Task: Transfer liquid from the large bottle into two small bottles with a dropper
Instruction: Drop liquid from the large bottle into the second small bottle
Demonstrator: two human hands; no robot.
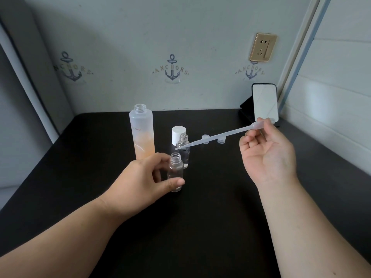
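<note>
My left hand pinched the empty small bottle upright on the bench; my right-hand grip pinched the dropper bulb. Large bottle at 11 o'clock, uncapped. Best: steady the bottle, bring tip vertical over its mouth, squeeze slowly.

Black table w/ large bottle, 2 small bottles, white cap, 2 clear caps, phone stand
</note>
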